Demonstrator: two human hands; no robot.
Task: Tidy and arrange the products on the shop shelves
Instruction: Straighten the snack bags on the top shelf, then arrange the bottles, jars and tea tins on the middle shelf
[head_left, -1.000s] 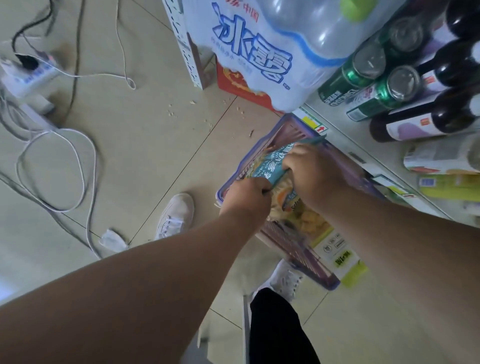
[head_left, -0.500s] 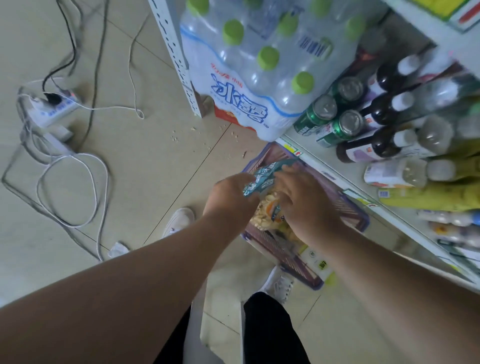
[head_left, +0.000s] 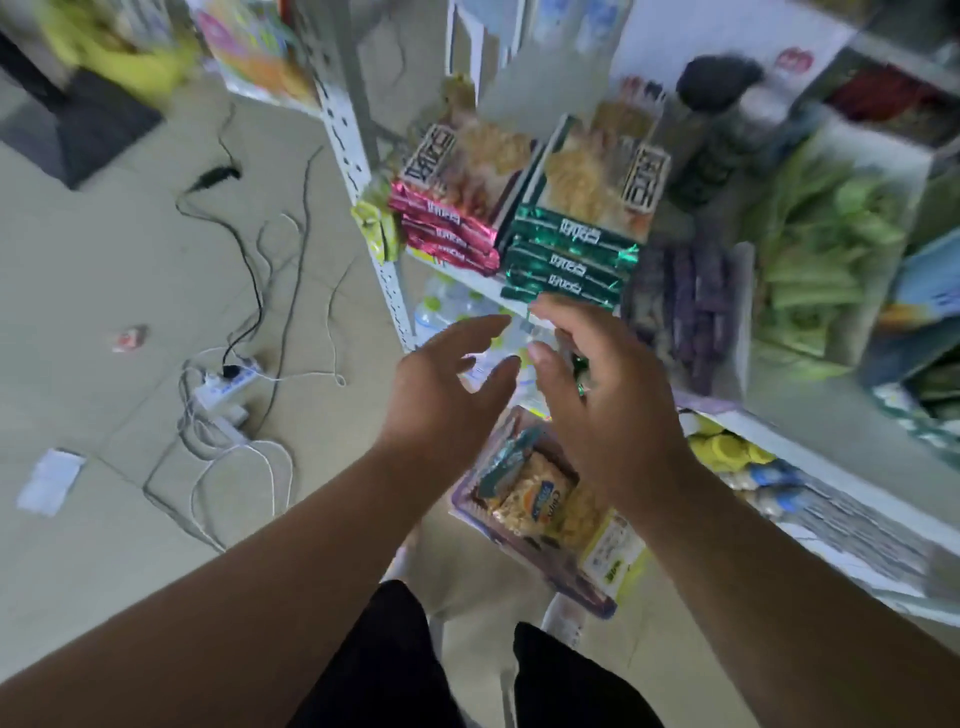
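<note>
My left hand and my right hand are raised side by side in front of the shelf, fingers spread and holding nothing. Below them a purple basket sits on the floor with a teal and yellow snack bag lying in it. On the shelf just beyond my fingers stand rows of green packets and, to their left, pink packets. Purple packets and green bags fill the shelf further right.
A white upright post marks the shelf's left end. Cables and a power strip lie on the tiled floor to the left, with a white slip of paper. Bottles with yellow caps lie on the lower shelf.
Both hands let go of the snack bag, which now lies in the basket, and rose toward the shelf. The view swung up from the floor to the packet shelf.
</note>
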